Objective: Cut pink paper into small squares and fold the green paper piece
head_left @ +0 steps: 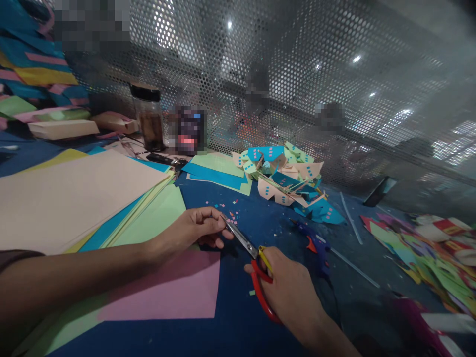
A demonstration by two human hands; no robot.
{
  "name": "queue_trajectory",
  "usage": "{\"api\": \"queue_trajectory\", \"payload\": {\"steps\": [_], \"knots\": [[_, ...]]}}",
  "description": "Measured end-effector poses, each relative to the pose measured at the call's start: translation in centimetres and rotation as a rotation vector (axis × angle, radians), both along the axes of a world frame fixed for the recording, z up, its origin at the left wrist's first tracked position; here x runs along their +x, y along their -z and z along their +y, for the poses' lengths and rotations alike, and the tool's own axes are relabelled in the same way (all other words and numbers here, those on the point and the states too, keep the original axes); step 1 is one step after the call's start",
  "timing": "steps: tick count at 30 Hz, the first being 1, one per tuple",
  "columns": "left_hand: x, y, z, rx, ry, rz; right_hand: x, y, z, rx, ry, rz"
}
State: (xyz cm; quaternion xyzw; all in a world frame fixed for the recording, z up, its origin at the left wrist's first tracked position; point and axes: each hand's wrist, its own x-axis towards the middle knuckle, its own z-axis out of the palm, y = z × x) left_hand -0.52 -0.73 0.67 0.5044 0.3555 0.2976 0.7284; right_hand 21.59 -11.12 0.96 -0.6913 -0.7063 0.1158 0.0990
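My right hand (293,292) grips a pair of scissors (242,240) by red handles with a yellow part near the pivot. The steel blades point up and left, looking closed or nearly so. At their tips is my left hand (206,225), thumb and forefinger pinched together; whatever lies between them is too small or hidden to name. Tiny pink and blue paper bits (231,213) are scattered just beyond the blade tips. A pink paper sheet (186,292) lies under my left forearm, and a small green scrap (253,292) sits by the scissor handles.
Stacked coloured sheets (74,193) cover the left. Folded paper boats (286,173) with small coloured squares are heaped at the back. A blue glue gun (314,243) and clear glue sticks (351,218) lie right, near paper scraps (439,267). A jar (148,121) stands against the perforated metal screen (297,74).
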Motion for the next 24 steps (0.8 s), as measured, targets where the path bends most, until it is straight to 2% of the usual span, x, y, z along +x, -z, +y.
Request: {"api": "queue_trajectory", "payload": {"steps": [24], "knots": [[0.11, -0.37, -0.23, -0.016, 0.006, 0.004, 0.07, 0.1, 0.04, 0.028, -0.003, -0.02]]}}
